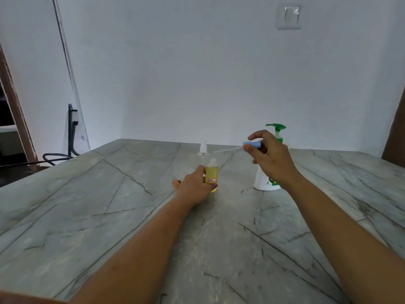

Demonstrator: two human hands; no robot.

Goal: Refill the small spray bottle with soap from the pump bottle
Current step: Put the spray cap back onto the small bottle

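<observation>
Nearest to me are the two bare forearms, the left forearm (pixel 142 238) and the right forearm (pixel 339 220), which reach from the lower edge over the grey veined stone table (pixel 98 205).

The left hand (pixel 192 187) holds the small spray bottle (pixel 212 174) low on its body, thumb on the near side and fingers curled round the far side. The bottle stands upright on the table near the middle. Its neck is uncovered, it holds yellow liquid almost to the shoulder, and it carries a small label with a red border.

The right hand (pixel 271 159) is raised above the table, to the right of that bottle and apart from it. Its thumb and fingers pinch the blue spray head (pixel 252 144), and the thin clear tube (pixel 228 149) points to the left.

Behind the right hand stands the pump bottle (pixel 266 183), white with a green pump (pixel 276 127). The hand covers its middle part.

Just behind the small bottle stands a clear spray bottle (pixel 203 153) with its top on. I cannot tell if they touch.

A switch plate (pixel 288 16) is on the wall, and a black cable (pixel 54 156) lies at the far left.
</observation>
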